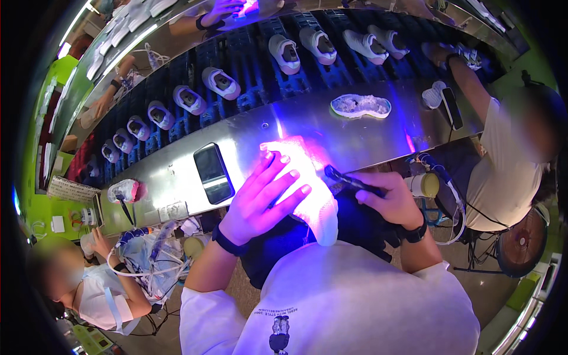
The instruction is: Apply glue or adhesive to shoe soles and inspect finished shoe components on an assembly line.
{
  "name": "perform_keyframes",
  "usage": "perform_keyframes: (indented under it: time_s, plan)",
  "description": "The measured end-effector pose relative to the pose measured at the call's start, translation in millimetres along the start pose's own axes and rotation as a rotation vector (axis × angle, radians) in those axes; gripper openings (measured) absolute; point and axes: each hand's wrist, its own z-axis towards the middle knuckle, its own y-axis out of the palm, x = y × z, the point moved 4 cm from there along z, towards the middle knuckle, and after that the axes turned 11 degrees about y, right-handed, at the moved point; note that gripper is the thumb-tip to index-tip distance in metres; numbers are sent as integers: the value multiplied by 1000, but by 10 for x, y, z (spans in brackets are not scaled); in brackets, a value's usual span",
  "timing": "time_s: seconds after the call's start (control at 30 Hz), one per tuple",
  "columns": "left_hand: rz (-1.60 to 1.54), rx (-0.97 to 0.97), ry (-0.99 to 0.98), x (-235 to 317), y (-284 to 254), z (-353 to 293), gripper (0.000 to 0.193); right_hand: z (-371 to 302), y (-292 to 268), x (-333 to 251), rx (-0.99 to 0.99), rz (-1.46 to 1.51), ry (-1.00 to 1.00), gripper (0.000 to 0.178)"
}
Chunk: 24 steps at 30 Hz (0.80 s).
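Note:
My left hand (260, 198) is wrapped round a pale shoe (322, 214), with its fingers spread over the upper. Strong white and violet light washes out the shoe's details. In my right hand (387, 198) is a slim black handheld tool (355, 180), pointing left at the shoe. Glare hides whether its tip touches the shoe; I cannot tell its exact kind. Just left of my left hand a dark phone (214, 173) lies on the metal bench (266, 115). Beyond the shoe, at the bench's far side, sits a white sole-shaped tray (361, 106) with pale, translucent lumps in it.
Several light shoes (220, 83) stand on the dark roller conveyor (254, 89) behind the bench. A container with a pink rim (125, 191) stands at the left. Co-workers sit on both sides; one person's arm (470, 83) reaches over the conveyor. A fan (522, 242) stands lower right.

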Motion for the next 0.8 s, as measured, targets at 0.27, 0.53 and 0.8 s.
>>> perform_keyframes:
  time_s: [0.27, 0.53, 0.8]
  plan:
    - [16, -5, -93, -43, 204, 69, 37, -31, -217, 96, -73, 115, 204, 39]
    - [24, -3, -205, -3, 199, 28, 53, -51, -206, 137, -46, 30, -32, 38]
    - [19, 25, -346, 77, 233, 35, 66, -140, -141, 297, -102, 110, 129, 40]
